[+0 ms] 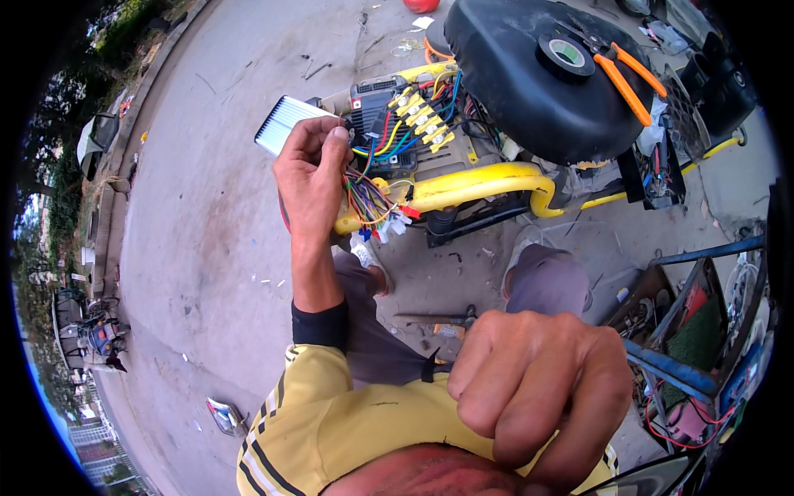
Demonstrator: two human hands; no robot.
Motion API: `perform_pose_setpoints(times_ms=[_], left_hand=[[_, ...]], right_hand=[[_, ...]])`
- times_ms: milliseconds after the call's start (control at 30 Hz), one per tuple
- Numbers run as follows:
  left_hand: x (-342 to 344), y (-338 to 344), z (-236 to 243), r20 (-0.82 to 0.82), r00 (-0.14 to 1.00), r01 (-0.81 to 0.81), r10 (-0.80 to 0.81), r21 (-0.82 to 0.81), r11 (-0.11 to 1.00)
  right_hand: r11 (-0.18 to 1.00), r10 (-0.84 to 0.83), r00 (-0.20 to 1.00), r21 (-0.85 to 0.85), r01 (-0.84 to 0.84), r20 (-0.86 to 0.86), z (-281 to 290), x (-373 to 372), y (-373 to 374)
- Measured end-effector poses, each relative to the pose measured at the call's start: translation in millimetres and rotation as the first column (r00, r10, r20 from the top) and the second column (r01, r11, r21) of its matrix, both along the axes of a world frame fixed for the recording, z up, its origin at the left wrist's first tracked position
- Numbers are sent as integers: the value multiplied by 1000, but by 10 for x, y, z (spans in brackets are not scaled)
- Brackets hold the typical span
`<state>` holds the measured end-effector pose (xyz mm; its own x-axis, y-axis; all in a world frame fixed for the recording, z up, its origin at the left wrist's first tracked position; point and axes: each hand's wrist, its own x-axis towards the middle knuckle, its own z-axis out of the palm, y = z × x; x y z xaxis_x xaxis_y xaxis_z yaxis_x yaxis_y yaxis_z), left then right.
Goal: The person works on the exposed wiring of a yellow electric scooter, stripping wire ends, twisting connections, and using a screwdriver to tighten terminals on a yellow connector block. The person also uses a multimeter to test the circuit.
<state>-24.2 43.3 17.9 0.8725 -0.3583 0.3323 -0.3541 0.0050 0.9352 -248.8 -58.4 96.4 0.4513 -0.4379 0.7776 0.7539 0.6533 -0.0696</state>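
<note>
My left hand (310, 178) reaches over a yellow-framed vehicle, thumb and fingers pinched together. A small dark bit shows at the fingertips, too small to make out. Beside those fingers sits a silver finned metal box (285, 122). Just right of them, red, yellow, green and blue cables (387, 142) run to a yellow terminal strip (423, 120) with metal screws. Below the fingers hangs a bundle of thin wires (370, 197) with small connector plugs (399, 223). My right hand (546, 388) is raised close to the camera, its fingers curled closed; whatever they hold is hidden.
A black seat-like cover (513, 91) carries a roll of black tape (566, 56) and orange-handled pliers (624, 83). The bent yellow tube (480, 183) crosses before me. A hammer (438, 317) lies on the ground. At right stands a blue metal rack (674, 368) with parts.
</note>
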Motion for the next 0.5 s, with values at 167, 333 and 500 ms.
perform_pose_setpoints(times_ms=[167, 333, 500], left_hand=[[-13, -19, -33, 44, 999, -27, 26, 22, 999], [11, 8, 20, 43, 998, -49, 47, 34, 998], [1, 12, -15, 39, 997, -71, 70, 18, 997]], right_hand=[[968, 144, 988, -213, -130, 53, -185, 31, -239], [966, 51, 971, -234, -107, -233, -329, 93, -399], [908, -351, 757, -397, 132, -551, -677, 388, -469]])
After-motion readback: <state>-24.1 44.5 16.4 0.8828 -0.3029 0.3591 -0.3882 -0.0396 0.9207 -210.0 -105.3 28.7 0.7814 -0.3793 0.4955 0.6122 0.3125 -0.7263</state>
